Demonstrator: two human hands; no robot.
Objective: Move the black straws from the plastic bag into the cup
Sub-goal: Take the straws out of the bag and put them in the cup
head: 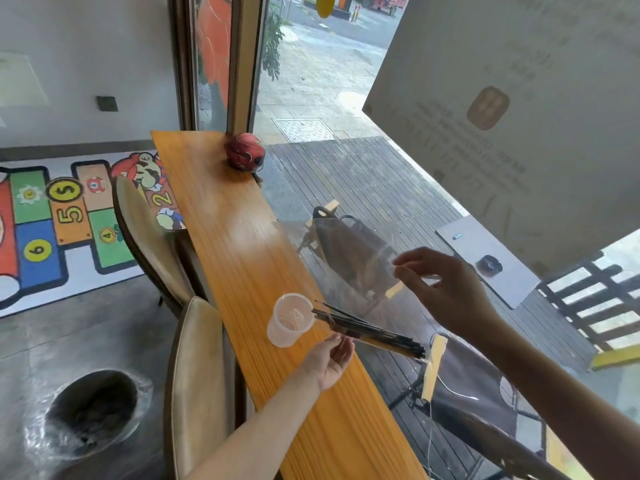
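Here, a long wooden counter (221, 237) runs beside a big window. A clear cup (289, 320) stands on the counter near its window edge, tipped a little so its mouth faces the right. A bunch of black straws (374, 332) lies slanted, with the thin tips touching the cup's rim and the other ends pointing away past the counter's edge, toward the window. Most of the bunch sits inside a clear bag (346, 268), which is held up in the air over that edge.

The left hand (330, 358) is below the straws, just beside the cup. Its palm faces up and its fingers are half curled, with the fingertips at the bunch near the bag's opening. I cannot tell if it really pinches the straws or the bag there.

The right hand (446, 292) is higher up and farther right. Its thumb and first finger are pressed together on the bag's top edge, and the other fingers are spread loose.

A red ball (245, 150) sits at the far end of the counter, by the window frame. Two tan chairs (194, 375) stand along the counter's left side. A bright number mat (69, 223) lies on the floor to the left.
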